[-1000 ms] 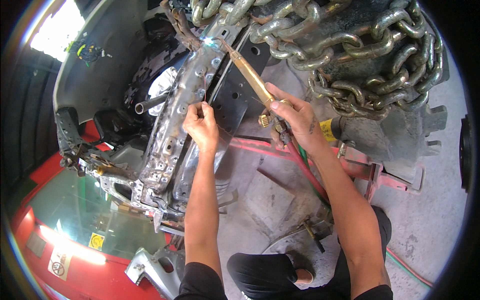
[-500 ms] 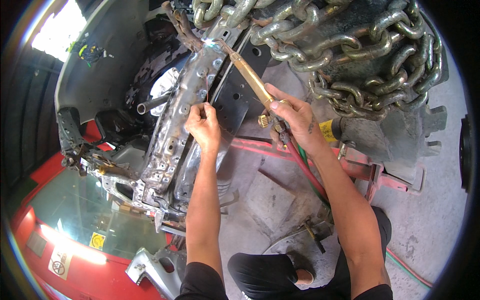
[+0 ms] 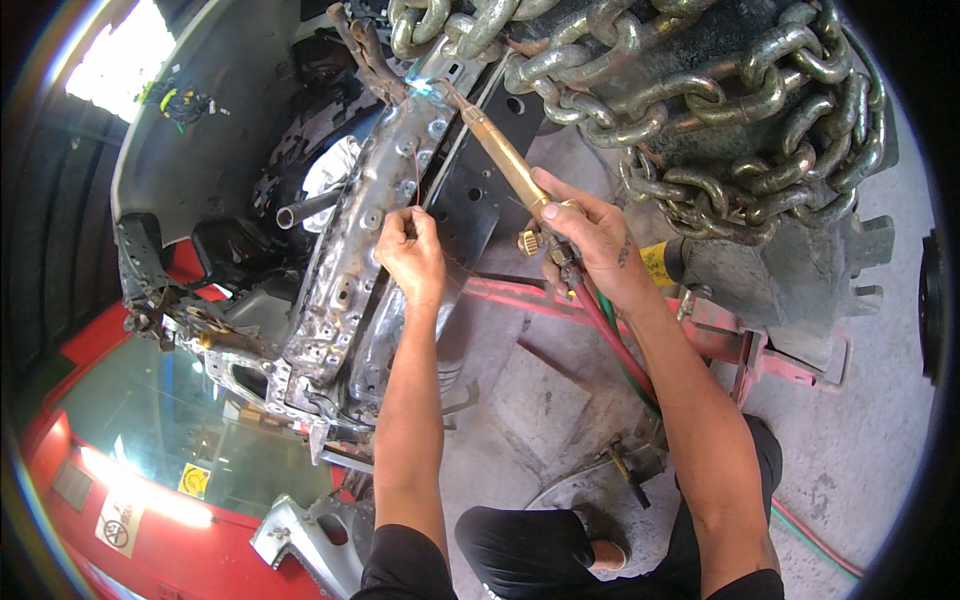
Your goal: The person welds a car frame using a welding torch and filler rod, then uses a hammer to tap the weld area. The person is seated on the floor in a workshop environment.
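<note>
My right hand (image 3: 590, 232) is wrapped round a brass gas welding torch (image 3: 502, 158), whose tip points up and left to a bright blue-white flame (image 3: 421, 85). The flame touches the upper end of a long bare-metal vehicle rail (image 3: 372, 205) with rows of holes. Red and green hoses (image 3: 606, 325) run from the torch's lower end beneath my right forearm. Close to the rail's right edge, my left hand (image 3: 411, 256) pinches a thin welding rod (image 3: 416, 180), which reaches up over the metal toward the flame. Where the rod's far end lies is hard to make out.
Heavy chains (image 3: 700, 95) hang over a dark metal block at upper right. Below them a red steel frame (image 3: 715, 335) crosses above the concrete floor (image 3: 540, 400). A red vehicle body with a window (image 3: 190, 420) fills the lower left; a pipe end (image 3: 290, 216) juts out left of the rail.
The glow at the torch tip looks bluer. My left hand has shifted very slightly to the right; the torch and right hand stay almost in place.
</note>
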Tool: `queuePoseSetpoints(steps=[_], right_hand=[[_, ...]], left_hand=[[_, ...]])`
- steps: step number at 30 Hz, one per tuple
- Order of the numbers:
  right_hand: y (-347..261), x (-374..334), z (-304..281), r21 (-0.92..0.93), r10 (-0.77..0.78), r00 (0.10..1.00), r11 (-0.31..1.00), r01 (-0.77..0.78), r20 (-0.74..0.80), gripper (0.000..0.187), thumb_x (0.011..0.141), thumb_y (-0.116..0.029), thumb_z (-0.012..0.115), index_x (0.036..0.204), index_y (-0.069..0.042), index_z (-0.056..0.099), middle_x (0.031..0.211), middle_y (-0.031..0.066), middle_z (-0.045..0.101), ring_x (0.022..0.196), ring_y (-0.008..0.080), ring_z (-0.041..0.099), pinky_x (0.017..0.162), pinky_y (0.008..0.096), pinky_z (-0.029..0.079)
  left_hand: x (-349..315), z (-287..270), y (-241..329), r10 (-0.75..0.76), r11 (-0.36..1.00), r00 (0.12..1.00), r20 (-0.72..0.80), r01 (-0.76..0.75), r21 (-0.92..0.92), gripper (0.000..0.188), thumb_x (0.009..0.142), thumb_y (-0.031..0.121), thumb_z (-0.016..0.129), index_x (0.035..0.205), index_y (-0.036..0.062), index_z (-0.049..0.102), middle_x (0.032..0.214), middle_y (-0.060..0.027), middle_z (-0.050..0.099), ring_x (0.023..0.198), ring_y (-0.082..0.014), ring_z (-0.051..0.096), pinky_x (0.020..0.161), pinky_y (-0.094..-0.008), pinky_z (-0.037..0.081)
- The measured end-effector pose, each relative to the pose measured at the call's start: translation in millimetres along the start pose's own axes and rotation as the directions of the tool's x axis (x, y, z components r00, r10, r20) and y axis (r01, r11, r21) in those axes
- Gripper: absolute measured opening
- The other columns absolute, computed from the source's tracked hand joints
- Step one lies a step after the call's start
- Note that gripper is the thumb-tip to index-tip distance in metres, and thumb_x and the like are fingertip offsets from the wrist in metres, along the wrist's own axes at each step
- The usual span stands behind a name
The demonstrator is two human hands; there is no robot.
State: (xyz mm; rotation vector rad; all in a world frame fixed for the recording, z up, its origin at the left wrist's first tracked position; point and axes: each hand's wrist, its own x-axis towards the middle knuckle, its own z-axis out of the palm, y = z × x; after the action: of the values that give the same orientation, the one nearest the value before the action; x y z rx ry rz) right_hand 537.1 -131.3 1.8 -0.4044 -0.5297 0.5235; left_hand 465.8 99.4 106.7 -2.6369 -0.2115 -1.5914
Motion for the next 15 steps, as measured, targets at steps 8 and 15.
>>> queuePoseSetpoints(steps=[8,15], right_hand=[[-0.9,0.8,-0.7,-0.013,0.006,1.0,1.0,-0.006,0.008,0.059,0.102,-0.025,0.063,0.154,0.001,0.05,0.084,0.0032,0.064,0.056,0.0129,0.065,0.046,0.0276,0.049],[1.6,2.1,-3.8,-0.015,0.009,1.0,1.0,-0.009,0.014,0.058,0.102,-0.025,0.063,0.154,-0.001,0.05,0.087,0.0035,0.065,0.056,0.013,0.065,0.045,0.0266,0.049]], left_hand=[[-0.3,0.0,2.6,-0.016,1.0,1.0,0.005,0.016,0.004,0.02,0.095,0.014,0.069,0.088,-0.0047,0.07,0.07,-0.0121,0.068,0.062,-0.0177,0.061,0.065,-0.036,0.05],[-0.2,1.0,2.7,0.013,1.0,1.0,-0.006,-0.013,0.025,0.017,0.093,0.011,0.069,0.086,-0.0038,0.069,0.073,-0.0176,0.069,0.062,-0.026,0.065,0.064,-0.0392,0.051]])
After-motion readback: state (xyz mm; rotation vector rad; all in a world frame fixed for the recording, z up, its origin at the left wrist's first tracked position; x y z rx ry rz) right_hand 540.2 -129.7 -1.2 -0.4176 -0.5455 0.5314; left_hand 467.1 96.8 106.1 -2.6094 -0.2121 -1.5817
